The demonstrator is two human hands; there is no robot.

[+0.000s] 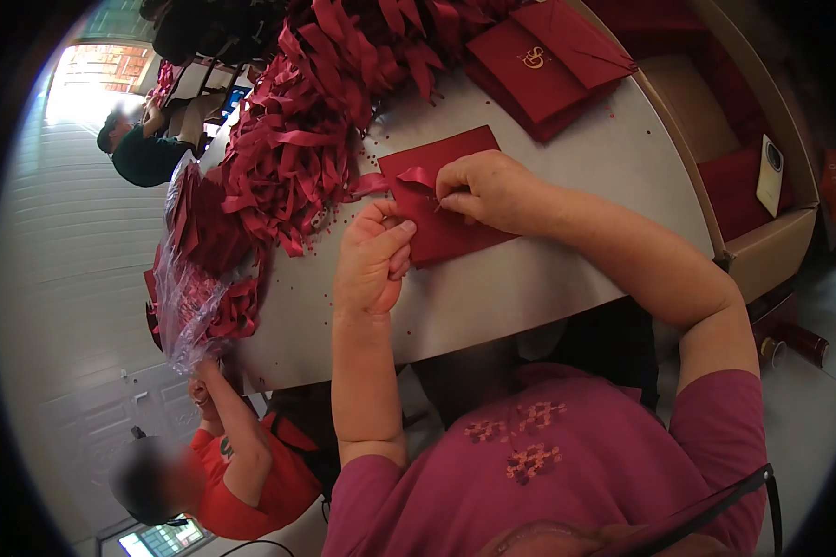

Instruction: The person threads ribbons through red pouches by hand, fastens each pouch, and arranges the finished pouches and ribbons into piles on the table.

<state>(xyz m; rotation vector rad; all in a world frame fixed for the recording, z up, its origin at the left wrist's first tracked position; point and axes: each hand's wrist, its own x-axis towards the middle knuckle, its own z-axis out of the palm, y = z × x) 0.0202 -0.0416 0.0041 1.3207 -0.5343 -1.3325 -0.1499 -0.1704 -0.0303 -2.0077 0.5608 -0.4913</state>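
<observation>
A flat dark red paper bag [460,239] lies on the pale table in front of me. My left hand [376,255] is closed at its left edge, thumb and fingers pinched together there. My right hand [492,190] is above the bag, its thumb and forefinger pinching a red ribbon [418,176]. The ribbon loops over the bag's surface and trails off its left side. The exact grip of the fingertips is partly hidden.
A heap of red ribbons [297,139] spreads across the table's left and back. Stacked red bags [539,65] with a gold emblem lie at the back right. Beside the table stands a cardboard box [766,246] holding a phone [770,176]. A co-worker in red [260,473] handles clear plastic [186,316].
</observation>
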